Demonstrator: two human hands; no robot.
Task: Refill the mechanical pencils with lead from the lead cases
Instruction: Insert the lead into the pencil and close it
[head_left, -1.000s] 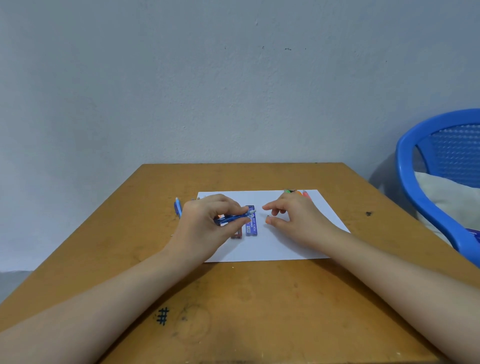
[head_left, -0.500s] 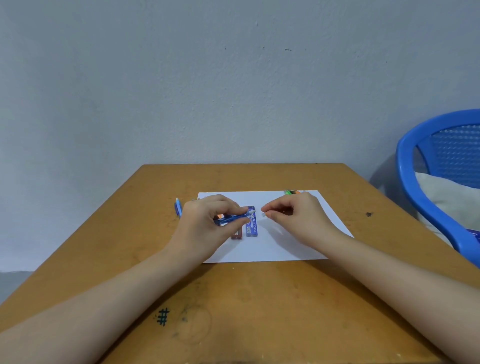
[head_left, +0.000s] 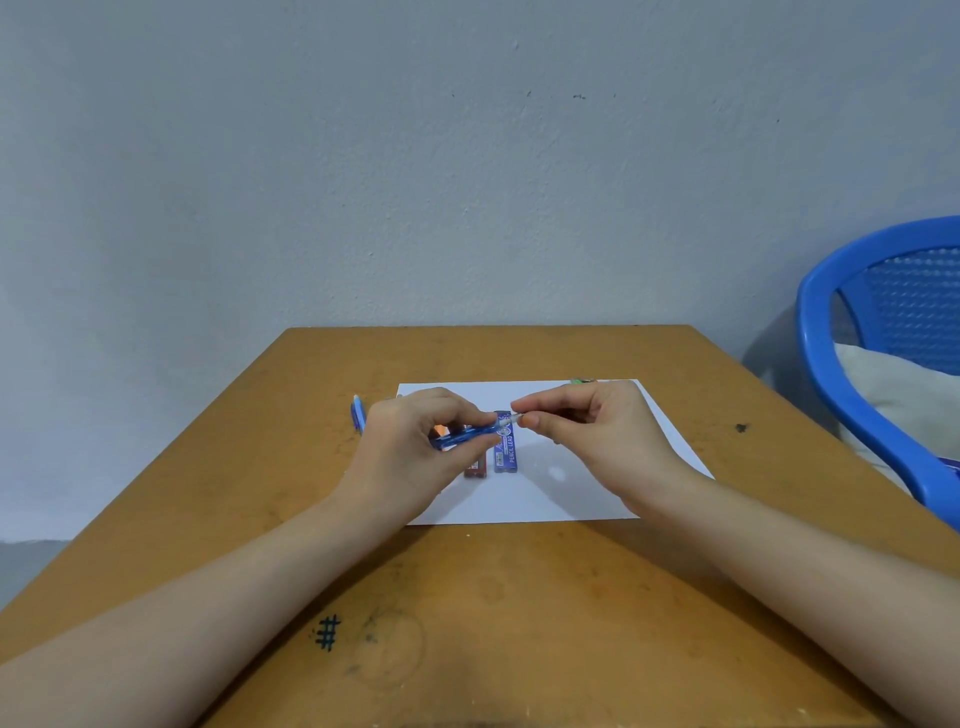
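- The left hand (head_left: 410, 452) curls its fingers round a blue plastic mechanical pencil (head_left: 460, 437), held just above a white paper sheet (head_left: 571, 493).
- The right hand (head_left: 597, 441) pinches the pencil's white end with thumb and forefinger.
- A flat blue lead case (head_left: 505, 456) lies on the paper below the pencil, on the brown wooden tabletop (head_left: 519, 623).

A worn brown wooden tabletop (head_left: 519, 597) is marked with an inked hash sign (head_left: 328, 632) — a white sheet of paper (head_left: 545, 499) is laid on it, a blue mechanical pencil (head_left: 357, 415) just beside its left edge.
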